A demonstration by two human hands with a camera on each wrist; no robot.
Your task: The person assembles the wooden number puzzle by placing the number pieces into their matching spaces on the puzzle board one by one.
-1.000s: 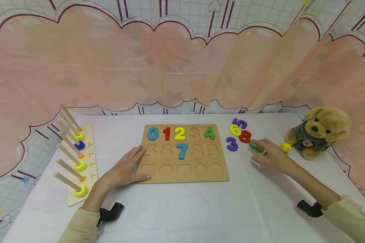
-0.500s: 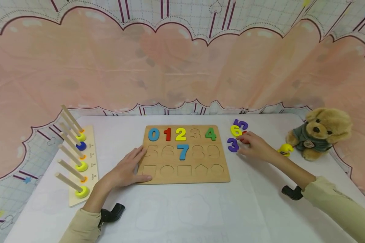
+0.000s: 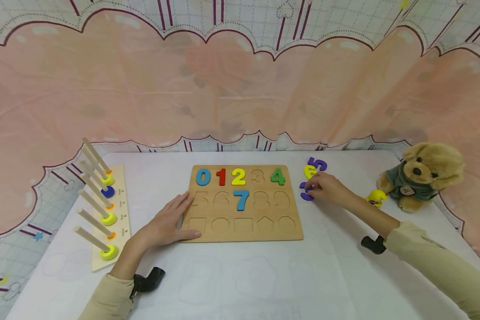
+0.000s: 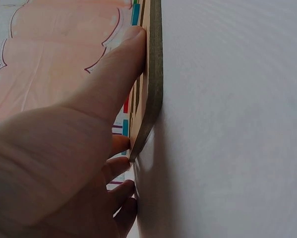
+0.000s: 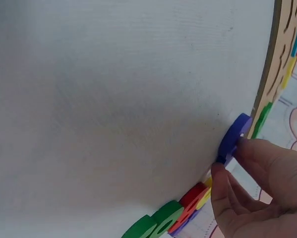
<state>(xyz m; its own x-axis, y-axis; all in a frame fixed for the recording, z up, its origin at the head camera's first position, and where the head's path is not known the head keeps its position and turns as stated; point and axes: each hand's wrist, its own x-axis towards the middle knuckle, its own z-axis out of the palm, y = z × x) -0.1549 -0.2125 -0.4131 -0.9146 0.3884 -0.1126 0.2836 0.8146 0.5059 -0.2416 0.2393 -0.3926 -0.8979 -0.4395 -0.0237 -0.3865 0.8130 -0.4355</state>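
My right hand [image 3: 330,189] pinches the purple number 3 [image 3: 306,196] between thumb and fingers, right of a wooden number board [image 3: 297,232]. In the right wrist view the purple 3 [image 5: 232,136] lies at the fingertips, close to the white surface. My left hand [image 3: 162,226] rests at the board's left edge, thumb on its front corner and the other fingers fairly straight. On the board sit a blue 0 [image 3: 203,177], red 1 [image 3: 221,177], yellow 2 [image 3: 238,177], green 4 [image 3: 278,176] and blue 7 [image 3: 241,200]; an outlined 3 slot lies between 2 and 4.
Behind the right hand are a purple 5 [image 3: 317,164] and a yellow 6 [image 3: 310,171]. A red piece [image 5: 190,198] and a green piece [image 5: 168,215] show in the right wrist view. A pegged stand [image 3: 122,213] is left; a yellow duck [image 3: 376,197] and teddy bear [image 3: 420,175] are right.
The right hand has moved left from beside the green piece, over the red 8, to the purple 3, which it now pinches. The left hand stays on the board.
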